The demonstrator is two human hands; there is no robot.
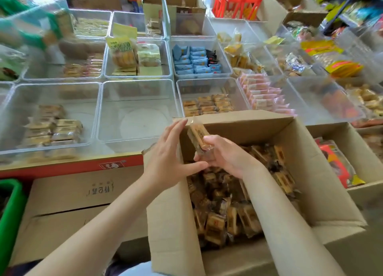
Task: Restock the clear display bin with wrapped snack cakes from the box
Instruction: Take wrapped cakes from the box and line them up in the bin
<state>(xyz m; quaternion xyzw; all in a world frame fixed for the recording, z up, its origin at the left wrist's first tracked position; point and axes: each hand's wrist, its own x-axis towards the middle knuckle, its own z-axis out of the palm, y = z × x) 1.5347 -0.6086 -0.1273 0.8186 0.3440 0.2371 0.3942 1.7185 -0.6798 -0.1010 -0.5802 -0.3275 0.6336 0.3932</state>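
Observation:
An open cardboard box (pixel 323 172) in front of me is full of wrapped snack cakes (pixel 232 211). Over its far left corner my right hand (pixel 226 155) grips a small stack of wrapped snack cakes (pixel 199 136), tilted upright. My left hand (pixel 167 157) rests against the stack's left side with fingers spread, thumb under it. Just beyond the box stands a clear display bin (pixel 186 89) holding a low row of the same kind of cakes (pixel 207 104). To its left an empty clear bin (pixel 99 114) shows only its bare bottom.
Many more clear bins with assorted wrapped snacks fill the table, one at the left (pixel 12 109) with tan cakes. Closed cardboard cartons (pixel 68 195) lie below the table edge. A green crate (pixel 10 209) is at the far left, another open box (pixel 350 147) at the right.

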